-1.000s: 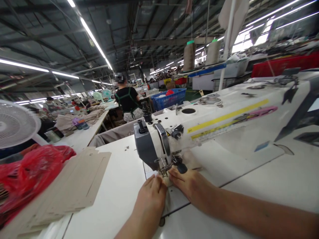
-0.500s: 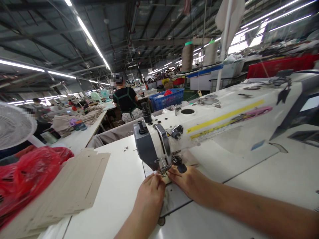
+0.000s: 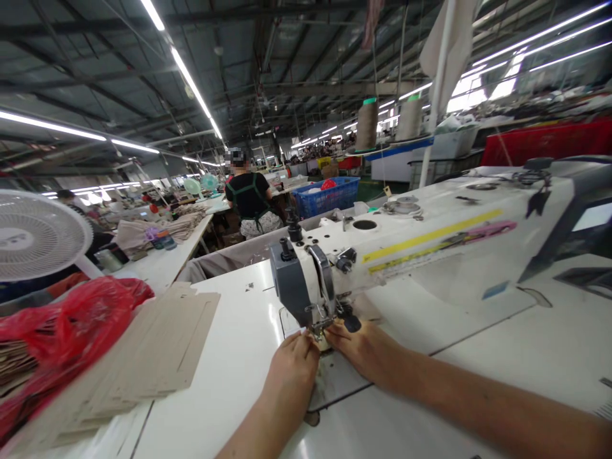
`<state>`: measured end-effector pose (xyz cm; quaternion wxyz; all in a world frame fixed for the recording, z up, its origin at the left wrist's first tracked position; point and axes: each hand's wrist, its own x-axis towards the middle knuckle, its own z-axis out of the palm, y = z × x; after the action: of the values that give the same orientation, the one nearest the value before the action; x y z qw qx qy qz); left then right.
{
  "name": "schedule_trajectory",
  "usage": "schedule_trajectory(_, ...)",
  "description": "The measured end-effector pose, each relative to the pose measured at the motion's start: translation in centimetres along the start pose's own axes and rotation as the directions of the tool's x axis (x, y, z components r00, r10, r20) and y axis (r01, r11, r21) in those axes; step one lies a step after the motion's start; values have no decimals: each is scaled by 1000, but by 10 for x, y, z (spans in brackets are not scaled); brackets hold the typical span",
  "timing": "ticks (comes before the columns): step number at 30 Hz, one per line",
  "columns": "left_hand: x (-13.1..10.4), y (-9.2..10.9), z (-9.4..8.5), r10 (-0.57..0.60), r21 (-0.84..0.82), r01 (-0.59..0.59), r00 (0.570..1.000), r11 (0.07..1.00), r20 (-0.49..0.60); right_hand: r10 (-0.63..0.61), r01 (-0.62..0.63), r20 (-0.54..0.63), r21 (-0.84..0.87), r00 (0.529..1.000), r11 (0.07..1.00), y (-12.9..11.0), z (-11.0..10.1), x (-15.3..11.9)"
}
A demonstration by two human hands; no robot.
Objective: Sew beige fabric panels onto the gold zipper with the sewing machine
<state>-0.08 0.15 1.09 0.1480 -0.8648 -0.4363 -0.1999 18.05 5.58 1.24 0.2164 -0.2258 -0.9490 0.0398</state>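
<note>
A white sewing machine (image 3: 430,236) stands in front of me, its dark-grey head over the needle area. At the presser foot (image 3: 318,328), my left hand (image 3: 292,366) is closed, thumb and fingers pinched. A small white edge, perhaps cloth, shows at its fingertips. My right hand (image 3: 361,347) reaches in from the other side of the foot, its fingers pressed together close to the needle. What those fingers hold is hidden by the hand and the machine. Beige fabric (image 3: 368,307) shows just behind the right hand.
Flat beige cut pieces (image 3: 157,344) lie stacked on the left, beside a red plastic bag (image 3: 95,312). A white fan (image 3: 38,236) stands at far left. Thread cones (image 3: 367,126) rise behind the machine. A co-worker (image 3: 248,194) sits ahead, near a blue crate (image 3: 327,197).
The view has shifted slightly, so the surroundings sit lower and mostly farther right. Both hands stay at the presser foot, with little visible change in their grip.
</note>
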Motion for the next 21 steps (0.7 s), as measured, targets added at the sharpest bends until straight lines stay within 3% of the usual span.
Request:
schedule_trajectory(8, -9, -7, 19, -61, -14, 60, 989, 998, -131, 41, -38, -44, 66, 998, 997, -2, 3, 3)
schedule_trajectory(11, -7, -7, 9, -80, -44, 74, 985, 996, -151, 39, -39, -33, -6, 999, 999, 11, -9, -2)
schedule_trajectory(15, -3, 13, -19, -74, -75, 70, 995, 995, -61, 203, -220, -90, -287, 975, 932, 19, -20, -22)
schedule_trajectory(18, -2, 37, -26, 63, -98, -64, 998, 993, -13, 230, -238, -62, -229, 971, 944, -8, -17, -47)
schedule_trajectory(21, -4, 56, -19, 218, -147, -220, 976, 964, -26, 285, -289, 76, 53, 956, 956, -49, -12, -72)
